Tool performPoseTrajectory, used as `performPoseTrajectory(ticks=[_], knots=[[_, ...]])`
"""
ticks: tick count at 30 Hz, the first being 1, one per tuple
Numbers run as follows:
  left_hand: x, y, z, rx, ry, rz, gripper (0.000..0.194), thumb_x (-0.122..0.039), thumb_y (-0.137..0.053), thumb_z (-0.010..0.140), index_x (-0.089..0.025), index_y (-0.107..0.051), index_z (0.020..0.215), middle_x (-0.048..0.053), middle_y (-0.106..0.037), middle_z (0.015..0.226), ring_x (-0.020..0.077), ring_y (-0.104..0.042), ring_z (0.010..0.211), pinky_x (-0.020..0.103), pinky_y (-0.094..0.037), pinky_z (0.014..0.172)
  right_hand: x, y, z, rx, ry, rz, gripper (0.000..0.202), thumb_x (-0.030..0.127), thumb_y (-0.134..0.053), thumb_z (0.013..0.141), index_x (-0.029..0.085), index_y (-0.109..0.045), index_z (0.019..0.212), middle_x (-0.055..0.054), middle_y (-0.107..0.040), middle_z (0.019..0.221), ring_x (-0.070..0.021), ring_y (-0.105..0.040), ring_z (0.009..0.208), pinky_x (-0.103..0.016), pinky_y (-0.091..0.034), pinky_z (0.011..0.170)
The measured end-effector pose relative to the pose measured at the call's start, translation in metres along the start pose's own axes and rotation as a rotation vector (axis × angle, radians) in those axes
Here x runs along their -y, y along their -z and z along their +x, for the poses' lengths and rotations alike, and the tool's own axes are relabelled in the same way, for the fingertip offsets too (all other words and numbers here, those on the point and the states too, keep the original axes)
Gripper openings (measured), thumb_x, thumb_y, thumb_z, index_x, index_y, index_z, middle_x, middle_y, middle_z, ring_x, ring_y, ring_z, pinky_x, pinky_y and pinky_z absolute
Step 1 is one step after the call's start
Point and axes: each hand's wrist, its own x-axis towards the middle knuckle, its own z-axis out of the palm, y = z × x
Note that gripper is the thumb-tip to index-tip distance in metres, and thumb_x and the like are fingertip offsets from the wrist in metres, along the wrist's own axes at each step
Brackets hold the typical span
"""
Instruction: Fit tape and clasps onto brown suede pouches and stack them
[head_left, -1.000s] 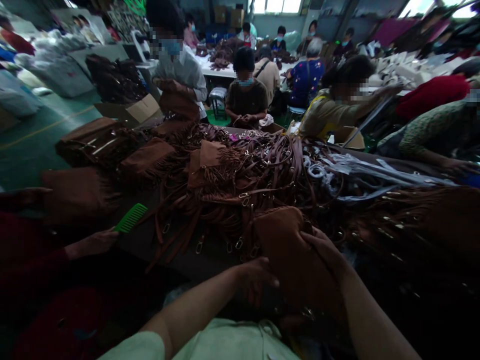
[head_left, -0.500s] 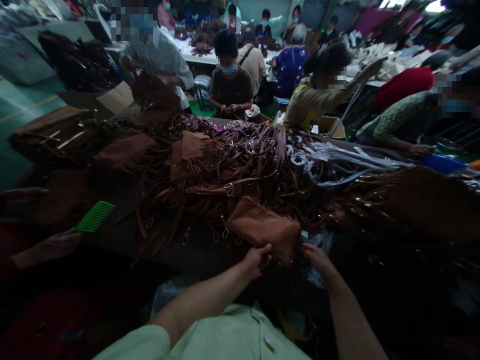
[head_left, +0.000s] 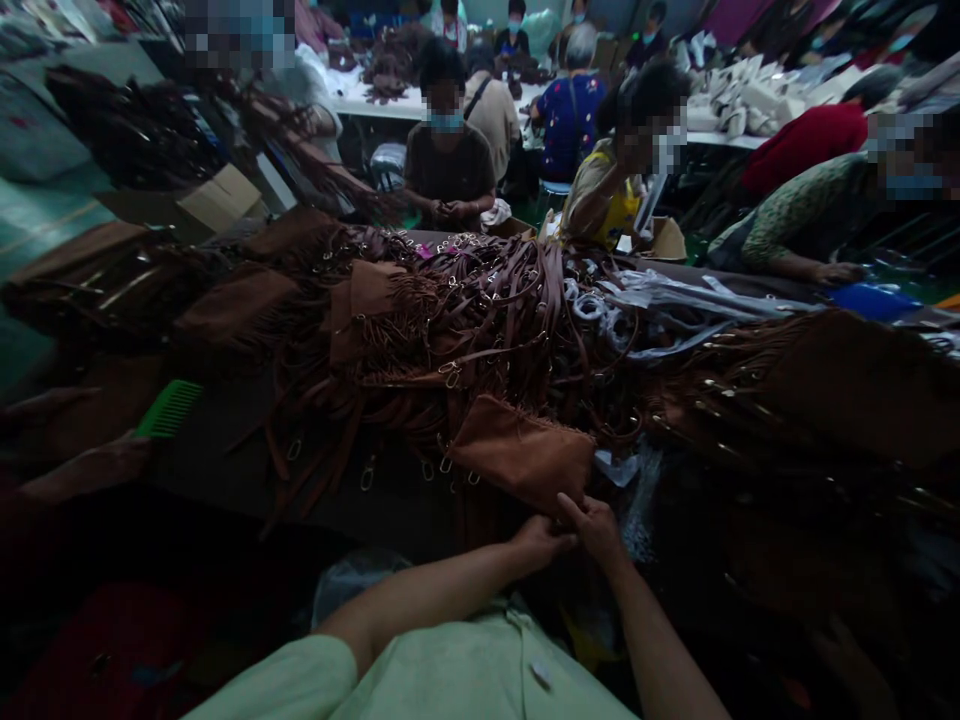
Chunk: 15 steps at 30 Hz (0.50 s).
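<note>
A brown suede bag [head_left: 525, 452] with a fringed upper edge lies tilted at the front of the heaped worktable. Both my hands are at its lower right edge, close together. My left hand [head_left: 545, 541] is closed at the bottom edge, its fingertips partly hidden in shadow. My right hand [head_left: 596, 528] pinches the lower right corner, with one finger laid on the suede. Behind the bag spreads a tangle of brown straps [head_left: 517, 300] with gold clasps.
At left, a co-worker's hand [head_left: 112, 465] holds a green comb [head_left: 169, 408]. Fringed brown bags [head_left: 862, 390] are piled at right. Clear plastic strips [head_left: 697, 295] lie beyond them. An open carton [head_left: 217, 200] stands at the back left. Several people work across the table.
My right hand has come left from the bag's side to its lower corner, beside my left hand, which shifted right and down. The co-worker's comb moved slightly left.
</note>
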Motion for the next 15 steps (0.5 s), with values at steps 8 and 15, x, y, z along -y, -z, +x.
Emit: performPoseTrajectory(ticks=[8,15], knots=[[-0.002,0.081,-0.028,-0.164,0.045,1.11,0.039,-0.046,-0.036,0.092,-0.016,-0.061,0.099,0.014,-0.067,0.095,0.0294,-0.063,0.092,0.037,-0.045,0.079,-0.023,-0.007,0.004,0.026,-0.175,0.123,0.048,0.063,-0.054,0.07,0.016,-0.059,0.063,-0.004,-0.062,0.06,-0.0177,-0.056,0.059,-0.026,-0.041,0.055],[-0.012,0.169,-0.08,-0.423,0.293,1.246,0.036,-0.045,-0.043,0.09,-0.015,-0.058,0.101,0.014,-0.066,0.097,0.0281,-0.061,0.096,0.037,-0.044,0.08,-0.039,-0.006,0.006,0.069,-0.361,0.198,0.045,0.062,-0.055,0.066,0.02,-0.043,0.053,0.004,-0.038,0.038,-0.01,-0.036,0.035,-0.024,-0.027,0.039]])
